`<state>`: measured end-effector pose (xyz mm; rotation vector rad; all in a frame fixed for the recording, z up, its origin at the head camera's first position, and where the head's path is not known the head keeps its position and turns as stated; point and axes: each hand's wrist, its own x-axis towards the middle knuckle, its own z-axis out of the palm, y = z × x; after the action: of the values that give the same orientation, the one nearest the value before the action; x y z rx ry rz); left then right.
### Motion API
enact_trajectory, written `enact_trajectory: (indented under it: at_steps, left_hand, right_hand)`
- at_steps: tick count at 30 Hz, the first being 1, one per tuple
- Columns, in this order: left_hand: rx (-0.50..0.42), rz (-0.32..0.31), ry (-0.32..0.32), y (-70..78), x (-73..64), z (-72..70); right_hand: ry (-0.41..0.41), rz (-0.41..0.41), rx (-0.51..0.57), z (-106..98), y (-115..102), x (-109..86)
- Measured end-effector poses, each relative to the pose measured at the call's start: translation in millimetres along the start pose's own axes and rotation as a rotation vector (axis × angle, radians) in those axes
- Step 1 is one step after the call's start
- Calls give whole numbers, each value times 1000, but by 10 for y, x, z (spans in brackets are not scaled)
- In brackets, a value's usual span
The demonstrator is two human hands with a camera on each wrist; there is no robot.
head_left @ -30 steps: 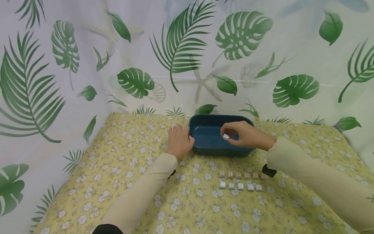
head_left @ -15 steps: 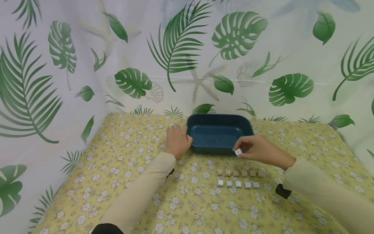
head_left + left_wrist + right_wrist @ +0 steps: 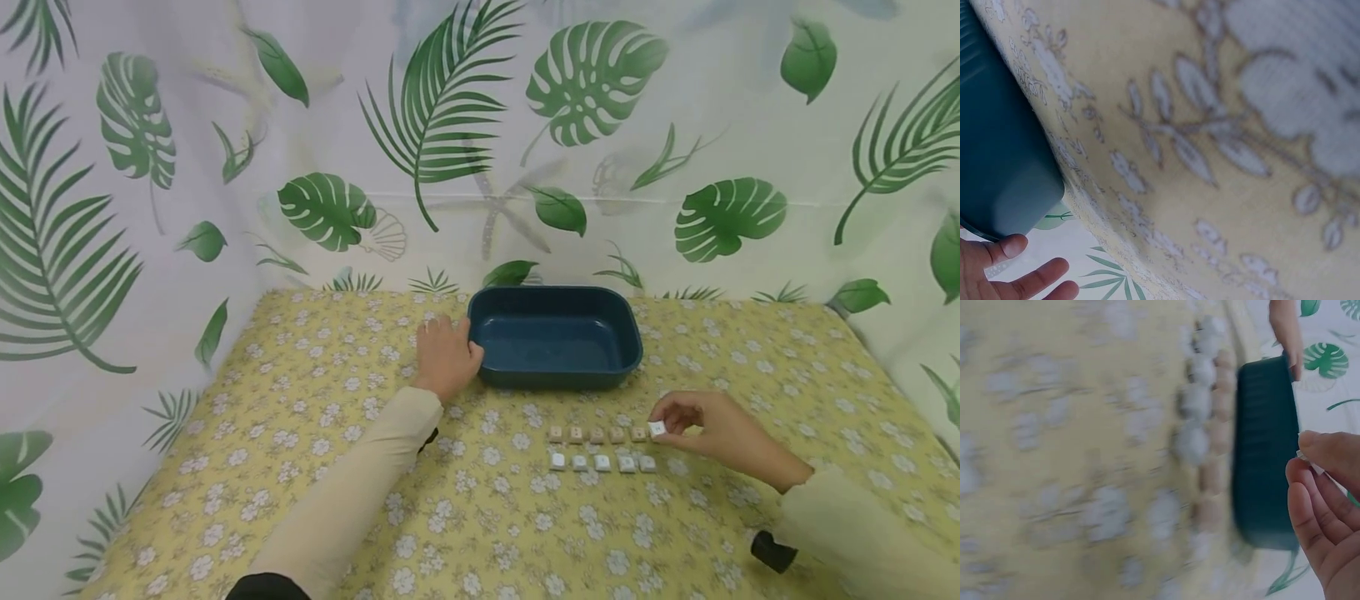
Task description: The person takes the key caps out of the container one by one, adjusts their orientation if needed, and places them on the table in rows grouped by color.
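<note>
Between thumb and fingertips, my right hand (image 3: 723,427) pinches a white keycap (image 3: 657,428) with a dark mark on its top. It is near the right end of a row of beige keycaps (image 3: 596,435). A row of white keycaps (image 3: 602,463) lies in front of that row. My left hand (image 3: 446,360) is at the left end of a dark blue plastic bin (image 3: 555,379), its thumb touching the bin's side and its fingers loosely extended. In the left wrist view, the thumb of the left hand (image 3: 1007,272) meets the bin's rim (image 3: 979,231).
The bin's inside shows no contents. A yellow flowered cloth (image 3: 337,533) covers the table. Behind and to the left hangs a white curtain with green leaves (image 3: 480,100), close to the bin's back. The right wrist view is blurred.
My right hand has moved from above the bin toward the right and the front, carrying the white keycap to the beige row's right end. My left hand stays at the bin.
</note>
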<state>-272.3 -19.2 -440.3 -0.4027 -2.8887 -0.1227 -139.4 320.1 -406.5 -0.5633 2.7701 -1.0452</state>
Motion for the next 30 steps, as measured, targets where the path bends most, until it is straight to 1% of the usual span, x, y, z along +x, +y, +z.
enact_trajectory:
  at_steps: [5, 8, 10, 15, 19, 24, 28, 30]
  left_hand:
    - [4, -4, 6, -26, -16, -16]
    - [-11, -6, 0, -26, -24, -26]
    - [-23, -5, 3, -20, -26, -29]
    - [-34, 3, 10, 0, -23, -10]
    - [-36, 2, 4, -2, -13, 1]
    - [-53, -8, -5, 4, -11, -6]
    - [-63, -13, -7, 3, -17, -13]
    - [-62, -12, -3, -5, -17, -8]
  right_hand:
    - [10, 40, 31, 97, 144, -106]
    - [-11, 75, 43, 141, 206, -143]
    - [-27, 84, 34, 167, 242, -163]
    - [-45, 68, -12, 213, 307, -192]
    - [-51, 62, -19, 226, 330, -188]
    - [-55, 33, -2, 248, 338, -188]
    - [-62, 41, 5, 250, 336, -187]
    - [-68, 60, 7, 247, 328, -184]
